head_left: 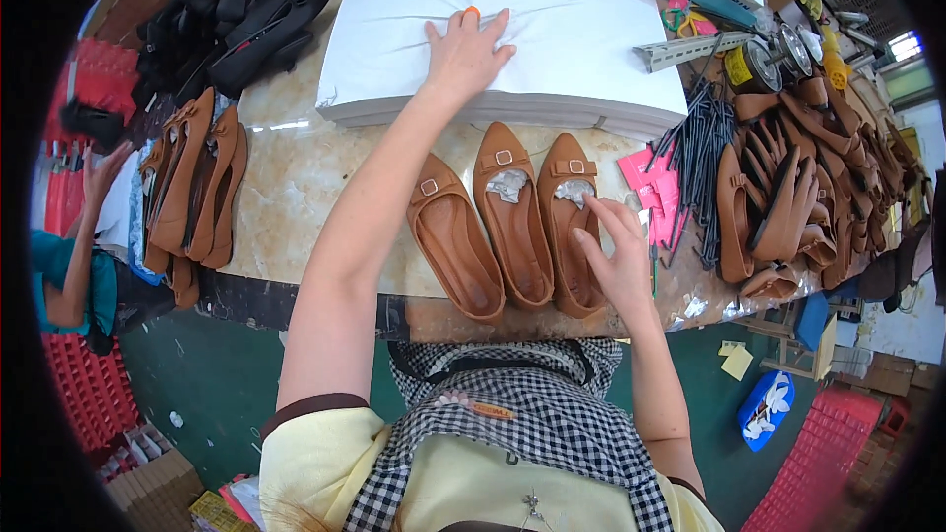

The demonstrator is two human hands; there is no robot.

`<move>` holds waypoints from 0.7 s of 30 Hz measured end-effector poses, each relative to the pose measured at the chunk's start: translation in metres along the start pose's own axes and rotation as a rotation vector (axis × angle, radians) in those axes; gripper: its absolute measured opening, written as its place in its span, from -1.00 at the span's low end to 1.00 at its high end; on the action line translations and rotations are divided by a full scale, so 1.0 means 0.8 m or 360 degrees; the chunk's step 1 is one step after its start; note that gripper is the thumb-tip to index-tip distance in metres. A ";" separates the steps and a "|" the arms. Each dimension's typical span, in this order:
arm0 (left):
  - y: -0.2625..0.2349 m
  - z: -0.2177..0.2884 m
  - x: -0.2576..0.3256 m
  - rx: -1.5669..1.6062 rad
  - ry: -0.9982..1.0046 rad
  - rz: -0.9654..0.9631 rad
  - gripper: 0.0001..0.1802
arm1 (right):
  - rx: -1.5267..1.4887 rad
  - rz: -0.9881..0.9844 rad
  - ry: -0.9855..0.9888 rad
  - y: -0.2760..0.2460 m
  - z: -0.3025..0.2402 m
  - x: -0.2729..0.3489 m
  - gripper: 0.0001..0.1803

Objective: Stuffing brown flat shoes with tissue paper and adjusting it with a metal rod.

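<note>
My left hand rests with spread fingers on a thick stack of white paper; creases run out from the fingertips in the top sheet. One finger wears an orange cover. Before me three brown pointed flat shoes with bows and buckles lie side by side, toes away from me: a left shoe, a middle shoe and a right shoe. Crumpled paper fills the middle toe, and another paper wad the right one. My right hand is beside the right shoe, thumb and fingers apart, fingertips close to its wad.
Brown shoes are heaped at the right, with others standing at the left. Black straps lie at the far left. Dark thin rods, pink cards and a metal bar are right of the paper. A co-worker's arm shows at left.
</note>
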State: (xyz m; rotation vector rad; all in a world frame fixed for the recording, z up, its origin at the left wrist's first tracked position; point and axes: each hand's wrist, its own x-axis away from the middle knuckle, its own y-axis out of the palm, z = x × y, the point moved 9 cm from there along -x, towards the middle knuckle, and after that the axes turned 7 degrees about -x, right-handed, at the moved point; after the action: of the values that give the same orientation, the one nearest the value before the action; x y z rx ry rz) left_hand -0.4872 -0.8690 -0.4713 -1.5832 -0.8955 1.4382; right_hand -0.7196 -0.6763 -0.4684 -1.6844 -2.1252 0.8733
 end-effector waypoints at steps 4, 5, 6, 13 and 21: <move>-0.093 0.102 0.049 0.0628 0.0399 0.0054 -0.86 | -0.1213 0.0246 0.0361 -0.021 0.018 0.014 -0.30; -0.152 0.157 0.101 0.0726 0.0784 0.0083 -0.88 | -0.1564 0.0289 0.0552 -0.020 0.041 0.018 -0.29; -0.210 0.185 0.161 0.1067 0.0959 0.0295 -0.86 | -0.1568 0.0286 0.0564 -0.024 0.046 0.019 -0.29; -0.245 0.121 0.206 0.1563 0.0555 0.0368 -0.89 | -0.1990 0.0098 0.1409 0.054 -0.025 0.040 -0.48; -0.107 0.047 0.252 0.3013 -0.1248 -0.0399 -0.58 | -0.0226 -0.0514 -0.0834 0.072 -0.165 0.000 -0.05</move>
State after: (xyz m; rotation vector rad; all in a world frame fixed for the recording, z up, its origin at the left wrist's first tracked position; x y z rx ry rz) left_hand -0.5030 -0.6476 -0.4816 0.4930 0.1604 1.6699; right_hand -0.5996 -0.6324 -0.4024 -1.1995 -2.7584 1.1772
